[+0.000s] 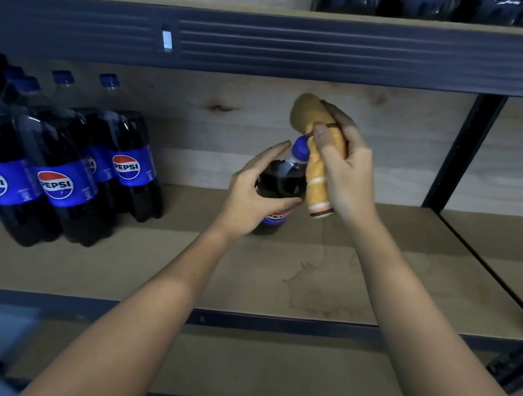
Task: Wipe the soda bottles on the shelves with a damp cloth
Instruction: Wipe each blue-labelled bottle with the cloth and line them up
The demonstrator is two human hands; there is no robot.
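Left hand (254, 194) grip curls round Pepsi bottle (282, 184), hiding most of its label; dark cola inside. Right hand (343, 171) grip pinches orange cloth (319, 175) beside the blue cap (301, 148). Left of bottle: wrapped Pepsi pack (63, 170), on the same shelf (245, 280).

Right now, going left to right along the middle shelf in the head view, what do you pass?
Group of Pepsi bottles → left hand → single bottle it grips → orange cloth → right hand holding it → dark shelf upright.
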